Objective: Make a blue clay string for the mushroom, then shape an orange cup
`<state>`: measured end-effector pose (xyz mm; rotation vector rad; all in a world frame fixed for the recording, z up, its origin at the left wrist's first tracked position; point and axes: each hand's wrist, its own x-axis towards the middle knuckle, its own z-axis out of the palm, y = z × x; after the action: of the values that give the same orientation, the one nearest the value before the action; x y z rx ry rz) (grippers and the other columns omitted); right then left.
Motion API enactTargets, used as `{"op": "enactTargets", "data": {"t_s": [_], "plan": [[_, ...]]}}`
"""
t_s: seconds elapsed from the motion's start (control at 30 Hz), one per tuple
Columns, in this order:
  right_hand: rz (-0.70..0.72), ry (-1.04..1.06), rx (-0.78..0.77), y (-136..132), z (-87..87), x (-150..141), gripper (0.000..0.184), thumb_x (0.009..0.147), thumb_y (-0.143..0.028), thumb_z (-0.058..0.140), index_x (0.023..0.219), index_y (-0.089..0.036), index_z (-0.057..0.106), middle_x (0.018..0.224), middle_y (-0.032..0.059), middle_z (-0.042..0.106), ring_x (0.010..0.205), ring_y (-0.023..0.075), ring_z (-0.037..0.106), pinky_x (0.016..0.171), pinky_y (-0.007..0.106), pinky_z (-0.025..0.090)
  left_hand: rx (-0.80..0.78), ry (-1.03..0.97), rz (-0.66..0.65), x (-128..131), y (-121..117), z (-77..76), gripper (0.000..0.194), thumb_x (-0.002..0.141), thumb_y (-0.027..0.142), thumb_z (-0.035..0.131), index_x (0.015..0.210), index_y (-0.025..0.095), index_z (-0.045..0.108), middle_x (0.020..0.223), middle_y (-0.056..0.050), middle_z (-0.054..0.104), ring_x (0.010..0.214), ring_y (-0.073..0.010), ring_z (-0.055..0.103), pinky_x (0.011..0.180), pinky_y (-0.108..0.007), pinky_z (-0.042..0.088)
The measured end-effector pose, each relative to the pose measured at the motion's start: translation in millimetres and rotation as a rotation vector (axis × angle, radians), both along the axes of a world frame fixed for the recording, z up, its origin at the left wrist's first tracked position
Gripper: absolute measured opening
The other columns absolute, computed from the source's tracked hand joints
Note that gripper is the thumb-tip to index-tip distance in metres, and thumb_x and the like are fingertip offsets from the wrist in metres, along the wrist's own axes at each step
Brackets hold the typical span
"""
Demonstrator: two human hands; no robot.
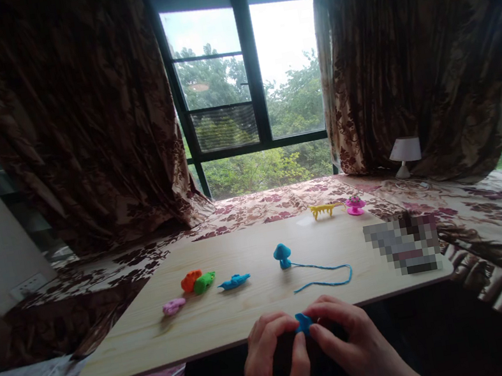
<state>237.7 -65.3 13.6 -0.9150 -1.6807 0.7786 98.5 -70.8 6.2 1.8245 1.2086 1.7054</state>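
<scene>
Blue modelling clay, a small piece, is held by the near edge of the pale wooden tabletop. It is pinched between thumb and bent forefinger of the left hand on one side, and by thumb and fingertips of the right hand on the other, both hands almost closed. Beyond them, a blue mushroom is stood upright, a thin blue cord being looped out beside it. Leftward are laid a blue figure, a green lump, an orange lump and a pink lump. By the far edge, a yellow four-legged figure is set.
</scene>
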Motion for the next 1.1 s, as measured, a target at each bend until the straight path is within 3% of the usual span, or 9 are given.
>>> {"op": "enactTargets", "data": {"t_s": [0.27,0.57,0.83,0.97,1.1], "plan": [[0.036,0.038,-0.033,-2.7,1.2,2.5,0.014,0.082,-0.016,0.053,0.089,-0.019,0.065,0.081,0.0012,0.059,0.075,0.0142,0.056,0.068,0.023,0.044,0.056,0.145,-0.088,-5.4,3.4,-0.4,0.017,0.07,0.015,0.057,0.085,0.022,0.056,0.088,-0.003,0.06,0.086,-0.0183,0.057,0.079,-0.029,0.048],[0.058,0.038,-0.051,-3.9,4.6,3.5,0.018,0.081,-0.013,0.053,0.092,-0.02,0.066,0.082,0.0013,0.06,0.076,0.0145,0.057,0.071,0.024,0.045,-0.008,0.039,-0.132,-3.2,2.0,0.0,0.004,0.071,0.019,0.057,0.075,0.021,0.057,0.08,-0.002,0.059,0.08,-0.0165,0.057,0.074,-0.025,0.046],[0.065,0.048,-0.043,-3.8,3.2,6.1,0.018,0.082,-0.014,0.052,0.093,-0.019,0.066,0.083,0.0017,0.06,0.078,0.0151,0.057,0.071,0.024,0.045,-0.011,0.017,-0.075,-5.1,-0.4,1.0,0.001,0.069,0.022,0.063,0.069,0.023,0.063,0.08,-0.002,0.063,0.083,-0.0182,0.059,0.095,-0.032,0.037],[0.052,0.026,-0.051,-4.7,3.1,9.2,0.018,0.082,-0.014,0.052,0.093,-0.02,0.066,0.082,0.0013,0.061,0.078,0.015,0.057,0.072,0.024,0.045,0.021,0.075,-0.045,-15.2,-0.2,2.3,0.017,0.068,0.025,0.064,0.085,0.024,0.065,0.095,-0.003,0.063,0.092,-0.0193,0.058,0.083,-0.027,0.046],[0.067,-0.003,-0.069,-5.2,3.5,11.6,0.017,0.081,-0.014,0.054,0.091,-0.019,0.066,0.083,0.0016,0.062,0.081,0.0158,0.058,0.075,0.024,0.045,0.04,0.311,-0.037,-31.9,8.4,-2.1,0.024,0.076,0.023,0.058,0.099,0.029,0.061,0.106,-0.001,0.059,0.102,-0.0176,0.054,0.091,-0.03,0.042]]}}
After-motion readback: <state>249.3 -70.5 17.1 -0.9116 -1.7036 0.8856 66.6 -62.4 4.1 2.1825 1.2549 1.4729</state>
